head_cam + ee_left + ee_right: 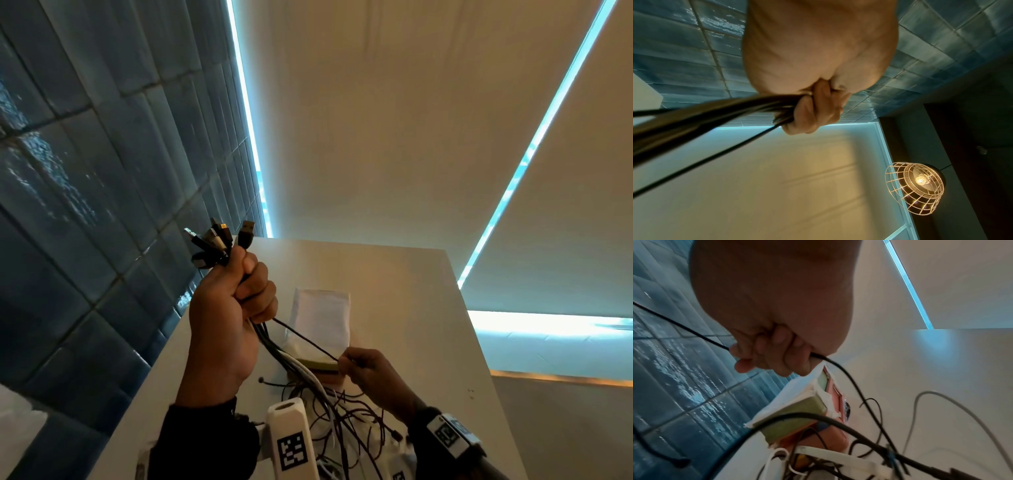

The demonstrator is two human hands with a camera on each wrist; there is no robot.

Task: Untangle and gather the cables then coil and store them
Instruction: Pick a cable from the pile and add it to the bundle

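My left hand (236, 298) is raised above the white table (411, 308) and grips a bundle of cables (274, 339), its plug ends (222, 240) fanned out above the fist. The left wrist view shows the fist (813, 110) closed round the dark strands (715, 113). One thin black cable (305, 337) runs taut from that fist down to my right hand (363, 366), which pinches it. In the right wrist view the fingers (777, 353) curl round that black cable (684, 327). A tangle of red, black and white cables (346, 421) lies on the table below.
A white pouch (322, 318) lies on the table behind the hands, over a green and pink box (797, 415). A blue tiled wall (85, 171) runs along the left. A wire-cage lamp (916, 186) hangs overhead. White wrist-camera mounts (291, 442) sit near the bottom edge.
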